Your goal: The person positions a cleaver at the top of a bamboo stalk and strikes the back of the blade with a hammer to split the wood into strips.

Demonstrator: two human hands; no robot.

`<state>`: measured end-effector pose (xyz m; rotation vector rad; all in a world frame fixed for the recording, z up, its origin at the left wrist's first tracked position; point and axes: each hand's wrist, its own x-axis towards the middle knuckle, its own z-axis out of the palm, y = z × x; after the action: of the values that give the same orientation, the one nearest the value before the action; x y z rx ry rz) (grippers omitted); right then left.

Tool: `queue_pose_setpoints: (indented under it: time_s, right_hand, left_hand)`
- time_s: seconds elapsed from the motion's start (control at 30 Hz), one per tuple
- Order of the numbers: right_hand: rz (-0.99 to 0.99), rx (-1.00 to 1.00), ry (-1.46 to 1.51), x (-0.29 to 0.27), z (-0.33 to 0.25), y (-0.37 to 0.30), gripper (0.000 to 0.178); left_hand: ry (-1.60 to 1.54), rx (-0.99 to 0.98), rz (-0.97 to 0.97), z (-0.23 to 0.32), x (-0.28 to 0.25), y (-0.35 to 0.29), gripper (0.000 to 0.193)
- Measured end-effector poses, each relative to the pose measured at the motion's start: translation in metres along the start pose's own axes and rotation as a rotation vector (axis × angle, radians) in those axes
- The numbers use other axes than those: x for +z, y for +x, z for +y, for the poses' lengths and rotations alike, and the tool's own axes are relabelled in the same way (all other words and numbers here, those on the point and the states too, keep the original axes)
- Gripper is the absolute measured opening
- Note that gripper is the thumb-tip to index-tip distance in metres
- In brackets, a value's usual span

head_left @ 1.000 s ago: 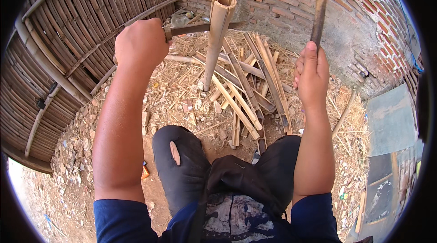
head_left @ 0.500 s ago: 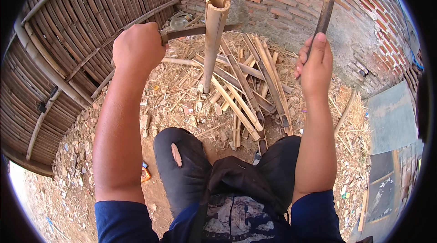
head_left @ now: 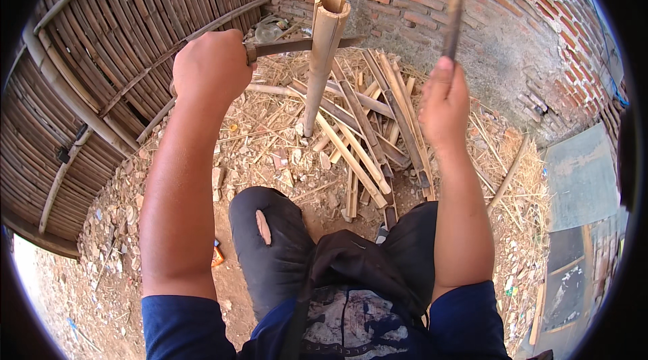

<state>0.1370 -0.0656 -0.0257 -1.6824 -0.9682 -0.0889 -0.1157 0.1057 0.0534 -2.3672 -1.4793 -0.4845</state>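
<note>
A length of bamboo (head_left: 324, 56) stands upright, its open top toward me and its lower end on the ground. Its rim shows splits. A machete (head_left: 280, 47) runs crosswise through the bamboo below the top, with its tip sticking out on the right. My left hand (head_left: 210, 66) is closed around the machete's handle. On the right, my right hand (head_left: 445, 105) grips the wooden handle of a hammer (head_left: 455, 16), raised above and apart from the bamboo. The hammer's head is blurred by motion.
Split bamboo strips (head_left: 368, 137) lie piled just right of the standing bamboo, on rubble and straw. A bamboo-slat wall (head_left: 128, 43) rises at left, a brick wall (head_left: 418, 2) at the back. Grey sheets (head_left: 577, 178) stand at right.
My right hand has swung the hammer leftward, closer to the bamboo. The bamboo, machete and left hand have shifted slightly to the right in view.
</note>
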Motion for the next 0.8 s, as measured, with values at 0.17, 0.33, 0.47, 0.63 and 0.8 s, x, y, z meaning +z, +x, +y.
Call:
queue_pose_setpoints:
  time_s: [0.17,0.33,0.47,0.63,0.8]
  right_hand:
    - [-0.315,-0.091,-0.323,0.009,0.016,0.007,0.052]
    - [-0.065,0.117,0.205,-0.024,-0.031,0.011,0.055]
    - [0.051,-0.002,-0.017,0.02,0.002,-0.009,0.055]
    - [-0.432,0.043,-0.283,0.023,0.025,-0.001,0.055]
    - [-0.114,0.203,0.108,-0.012,-0.004,-0.005,0.051]
  left_hand:
    - [0.025,-0.004,0.018,-0.006,0.005,0.001,0.031]
    - [0.037,0.014,-0.012,-0.006,0.001,0.0,0.029]
    - [0.017,0.031,-0.004,0.003,0.001,0.004,0.03]
    - [0.009,0.028,-0.033,0.0,-0.002,0.001,0.03]
    - [0.044,0.025,-0.063,0.001,0.0,0.005,0.03]
